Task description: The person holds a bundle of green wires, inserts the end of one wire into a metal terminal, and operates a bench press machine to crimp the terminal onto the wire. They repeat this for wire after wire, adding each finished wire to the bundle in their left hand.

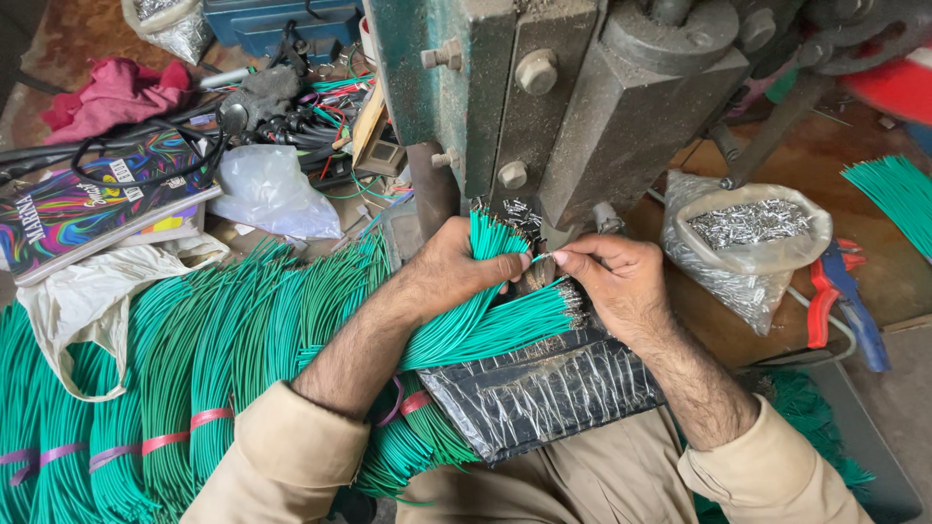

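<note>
1. Far left, bundled green wires (165, 388) lie in a thick fan across the bench (903, 281) and the lap, tied with pink bands; at least five bands show, the wires themselves far too many to count.
2. Behind them sit one crumpled red cloth (115, 92), one glossy multicoloured box (92, 204) and one clear plastic bag (267, 194).
3. The left hand (456, 272) is closed around one handful of green wires (485, 320), fingers wrapped about its upper part, just below the press (573, 107).
4. These wires look light, thin and springy; as a judgement, a loose grip would let them splay or slip, so the middle of the handful is the steady place to hold.
5. The right hand (612, 281) pinches a single green wire (540, 257) near its stripped tip between thumb and forefinger, touching the handful's ends.
6. Right of it, one open bag of small metal terminals (752, 228), uncountable.
7. One red-and-blue plier (845, 301) lies beside the bag, and another sheaf of green wires (898, 194) at the edge.
</note>
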The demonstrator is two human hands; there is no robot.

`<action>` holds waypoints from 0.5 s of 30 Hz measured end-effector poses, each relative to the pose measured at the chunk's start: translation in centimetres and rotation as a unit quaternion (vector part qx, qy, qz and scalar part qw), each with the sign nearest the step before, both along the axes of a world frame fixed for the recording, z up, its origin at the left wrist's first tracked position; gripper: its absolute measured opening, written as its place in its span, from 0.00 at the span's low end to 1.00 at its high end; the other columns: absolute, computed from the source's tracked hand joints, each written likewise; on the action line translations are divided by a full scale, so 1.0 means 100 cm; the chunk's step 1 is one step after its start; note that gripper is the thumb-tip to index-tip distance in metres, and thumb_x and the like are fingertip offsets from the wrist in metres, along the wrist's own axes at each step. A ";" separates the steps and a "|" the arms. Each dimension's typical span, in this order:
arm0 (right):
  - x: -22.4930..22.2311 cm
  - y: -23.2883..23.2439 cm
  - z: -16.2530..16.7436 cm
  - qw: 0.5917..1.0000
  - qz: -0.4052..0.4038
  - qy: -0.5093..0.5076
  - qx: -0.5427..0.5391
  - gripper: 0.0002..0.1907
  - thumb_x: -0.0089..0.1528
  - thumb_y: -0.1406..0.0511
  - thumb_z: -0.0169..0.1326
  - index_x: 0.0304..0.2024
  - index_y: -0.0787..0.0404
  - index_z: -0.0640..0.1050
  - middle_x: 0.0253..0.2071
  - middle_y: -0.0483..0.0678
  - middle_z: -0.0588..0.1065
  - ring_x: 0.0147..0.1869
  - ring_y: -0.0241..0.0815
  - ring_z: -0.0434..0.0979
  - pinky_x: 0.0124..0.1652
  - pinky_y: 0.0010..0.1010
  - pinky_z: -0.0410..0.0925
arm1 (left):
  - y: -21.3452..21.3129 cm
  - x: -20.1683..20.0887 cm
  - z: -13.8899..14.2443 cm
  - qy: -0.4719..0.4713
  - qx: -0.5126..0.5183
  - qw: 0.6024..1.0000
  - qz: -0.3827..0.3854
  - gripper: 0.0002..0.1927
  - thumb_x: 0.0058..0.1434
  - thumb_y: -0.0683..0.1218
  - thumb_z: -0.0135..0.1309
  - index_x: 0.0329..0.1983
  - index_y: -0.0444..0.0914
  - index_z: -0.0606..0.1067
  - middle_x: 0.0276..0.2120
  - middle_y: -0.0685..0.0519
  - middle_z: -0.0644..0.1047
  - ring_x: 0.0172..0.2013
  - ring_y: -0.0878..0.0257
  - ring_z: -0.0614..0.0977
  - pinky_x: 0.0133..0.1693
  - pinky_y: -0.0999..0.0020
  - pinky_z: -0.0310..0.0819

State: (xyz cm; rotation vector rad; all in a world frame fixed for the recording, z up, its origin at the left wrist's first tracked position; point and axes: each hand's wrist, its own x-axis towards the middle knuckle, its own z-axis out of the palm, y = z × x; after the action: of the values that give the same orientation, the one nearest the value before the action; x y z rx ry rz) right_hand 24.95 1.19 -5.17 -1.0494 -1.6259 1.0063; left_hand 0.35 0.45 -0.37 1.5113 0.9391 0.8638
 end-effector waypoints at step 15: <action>-0.002 -0.012 0.017 0.994 0.065 0.077 -0.042 0.08 0.66 0.70 0.57 0.46 0.67 0.80 0.40 0.47 0.82 0.43 0.29 0.80 0.43 0.21 0.74 | -0.002 -0.002 0.000 -0.031 0.025 0.999 -0.006 0.10 0.61 0.46 0.63 0.41 0.35 0.81 0.32 0.57 0.82 0.35 0.71 0.81 0.40 0.71 0.79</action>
State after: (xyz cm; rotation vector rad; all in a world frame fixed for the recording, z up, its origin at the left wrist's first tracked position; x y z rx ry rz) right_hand 24.73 0.01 -3.43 -0.9044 -1.5523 1.2215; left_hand 0.12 0.21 -0.40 1.5222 0.8674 0.9255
